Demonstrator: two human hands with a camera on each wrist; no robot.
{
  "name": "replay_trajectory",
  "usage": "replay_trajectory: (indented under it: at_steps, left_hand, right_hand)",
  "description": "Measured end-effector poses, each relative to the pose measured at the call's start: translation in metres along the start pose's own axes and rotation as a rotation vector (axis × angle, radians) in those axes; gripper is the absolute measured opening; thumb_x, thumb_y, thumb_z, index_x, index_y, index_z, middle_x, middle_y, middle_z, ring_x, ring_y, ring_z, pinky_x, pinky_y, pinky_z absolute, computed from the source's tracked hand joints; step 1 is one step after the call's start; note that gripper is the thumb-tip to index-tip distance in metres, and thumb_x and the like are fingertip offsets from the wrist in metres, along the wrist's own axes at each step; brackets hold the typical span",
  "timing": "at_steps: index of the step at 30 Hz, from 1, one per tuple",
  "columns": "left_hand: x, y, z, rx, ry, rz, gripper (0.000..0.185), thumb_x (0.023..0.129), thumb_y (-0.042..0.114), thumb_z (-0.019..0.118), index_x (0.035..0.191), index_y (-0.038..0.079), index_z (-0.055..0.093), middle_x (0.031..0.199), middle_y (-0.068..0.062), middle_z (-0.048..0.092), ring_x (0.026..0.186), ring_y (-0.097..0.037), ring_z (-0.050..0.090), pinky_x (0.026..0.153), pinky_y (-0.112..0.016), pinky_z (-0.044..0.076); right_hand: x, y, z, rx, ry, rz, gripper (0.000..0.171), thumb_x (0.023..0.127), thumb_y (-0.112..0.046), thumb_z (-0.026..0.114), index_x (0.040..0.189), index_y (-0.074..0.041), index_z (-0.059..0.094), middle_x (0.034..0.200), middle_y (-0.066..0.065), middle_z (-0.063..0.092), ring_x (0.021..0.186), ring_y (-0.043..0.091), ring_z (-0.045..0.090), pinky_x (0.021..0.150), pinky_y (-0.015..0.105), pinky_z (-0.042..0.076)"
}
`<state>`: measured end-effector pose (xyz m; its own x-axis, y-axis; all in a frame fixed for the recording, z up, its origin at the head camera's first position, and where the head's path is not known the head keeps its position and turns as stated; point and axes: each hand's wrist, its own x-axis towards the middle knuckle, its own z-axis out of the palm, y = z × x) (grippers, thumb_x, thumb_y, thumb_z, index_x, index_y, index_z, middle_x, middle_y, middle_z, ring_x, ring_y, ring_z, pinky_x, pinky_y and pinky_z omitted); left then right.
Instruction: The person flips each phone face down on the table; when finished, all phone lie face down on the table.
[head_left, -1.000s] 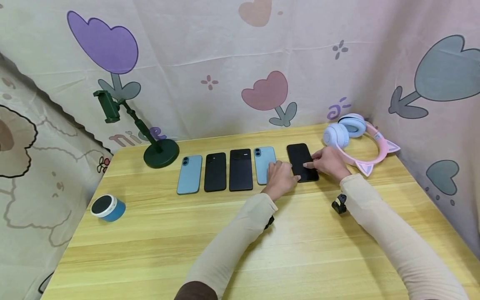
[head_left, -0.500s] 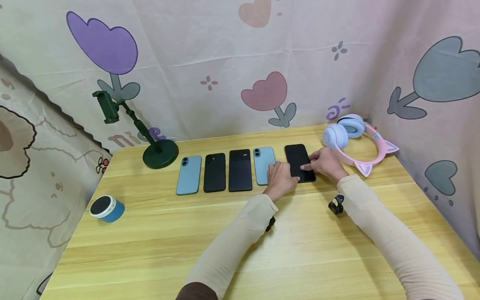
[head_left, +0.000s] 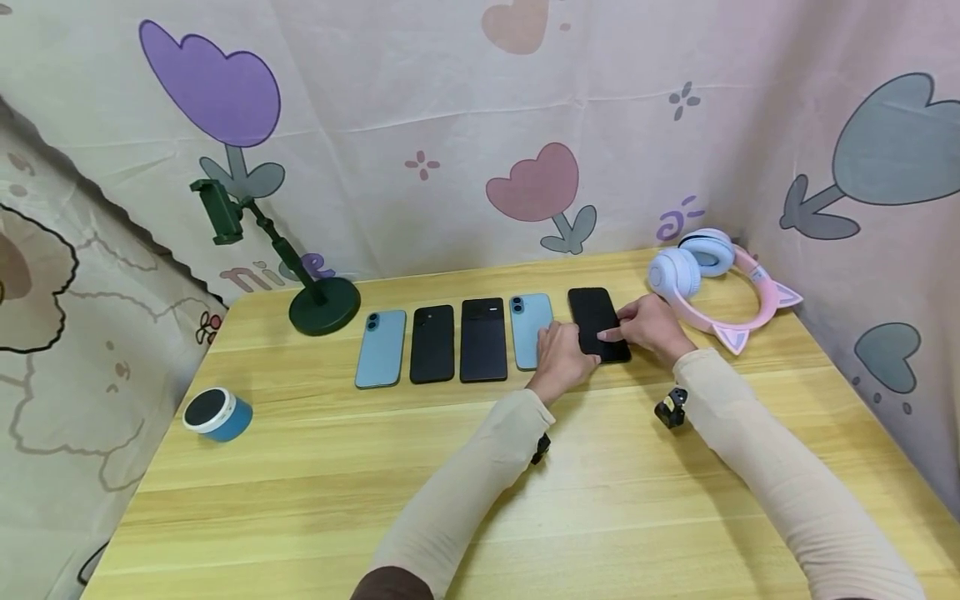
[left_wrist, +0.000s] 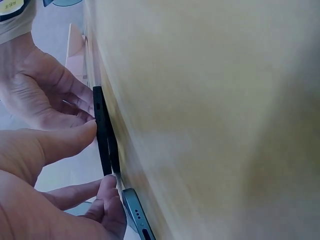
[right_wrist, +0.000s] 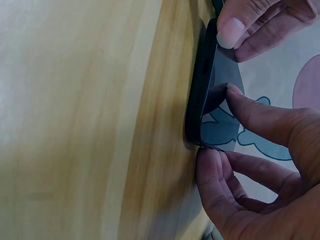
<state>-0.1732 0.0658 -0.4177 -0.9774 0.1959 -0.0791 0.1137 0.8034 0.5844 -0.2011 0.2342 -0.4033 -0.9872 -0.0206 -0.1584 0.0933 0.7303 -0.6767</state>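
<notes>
A flat, glossy black phone [head_left: 597, 323] is seen lying screen-up on the pale wood-grain table [head_left: 480, 483], at the right end of a row of five slabs. It is pinched from both sides. The left hand [head_left: 561, 357] is set at the phone's seven o'clock corner, its thumb [left_wrist: 65, 141] pressed to the thin dark near edge and its fingers curled at the left side. The right hand [head_left: 654, 327] is placed at three o'clock of the phone, with one fingertip [right_wrist: 216, 95] laid on the reflective glass and the thumb [right_wrist: 212, 175] hooked against the rounded rim; the fingers are bent, not clenched.

Just beside the phone at nine o'clock a matte light-blue phone [head_left: 529, 327] is partly covered by the left hand. Further along lie two black phones [head_left: 483, 338] [head_left: 432, 342] and another blue phone [head_left: 381, 347]. Pink cat-ear headphones with pale padded cups [head_left: 701, 271] are seen at the phone's two o'clock, a dark green stand with a round base [head_left: 324, 304] at its nine o'clock, and a small blue cylindrical speaker [head_left: 218, 413] well apart at eight o'clock.
</notes>
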Motion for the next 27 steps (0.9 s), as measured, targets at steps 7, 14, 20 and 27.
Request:
replay_trajectory:
  at_steps: [7, 14, 20, 27]
  left_hand:
    - [-0.001, 0.001, -0.003, -0.117, -0.004, -0.028, 0.052, 0.087, 0.021, 0.082, 0.132, 0.0, 0.065, 0.13, -0.015, 0.057, 0.113, -0.03, 0.06, 0.094, -0.037, 0.053]
    - [-0.002, -0.001, -0.006, -0.205, -0.012, -0.036, 0.055, 0.089, 0.017, 0.08, 0.137, -0.001, 0.061, 0.132, -0.017, 0.055, 0.108, -0.026, 0.061, 0.089, -0.036, 0.054]
    - [-0.002, -0.006, -0.009, -0.341, -0.006, -0.036, 0.061, 0.087, 0.01, 0.082, 0.141, -0.001, 0.057, 0.128, -0.013, 0.066, 0.107, -0.02, 0.068, 0.089, -0.033, 0.056]
    - [-0.004, -0.01, -0.015, -0.412, -0.025, -0.085, 0.06, 0.088, 0.01, 0.08, 0.143, 0.004, 0.056, 0.132, -0.009, 0.066, 0.11, -0.02, 0.068, 0.091, -0.036, 0.055]
  right_hand:
    - [0.001, -0.003, 0.001, 0.032, -0.015, 0.029, 0.062, 0.081, -0.025, 0.087, 0.125, 0.012, 0.065, 0.126, 0.03, 0.063, 0.112, 0.035, 0.054, 0.099, 0.048, 0.047]
    - [0.0, -0.005, 0.001, 0.076, -0.034, 0.059, 0.061, 0.084, -0.025, 0.085, 0.128, 0.011, 0.064, 0.129, 0.03, 0.062, 0.114, 0.034, 0.055, 0.097, 0.045, 0.049]
    - [-0.001, -0.005, 0.003, 0.142, -0.041, 0.057, 0.06, 0.086, -0.027, 0.083, 0.127, 0.013, 0.064, 0.128, 0.03, 0.062, 0.104, 0.03, 0.062, 0.079, 0.028, 0.055]
    - [-0.003, -0.007, 0.007, 0.207, -0.045, 0.056, 0.057, 0.087, -0.032, 0.082, 0.12, 0.012, 0.068, 0.126, 0.029, 0.063, 0.094, 0.025, 0.063, 0.072, 0.026, 0.057]
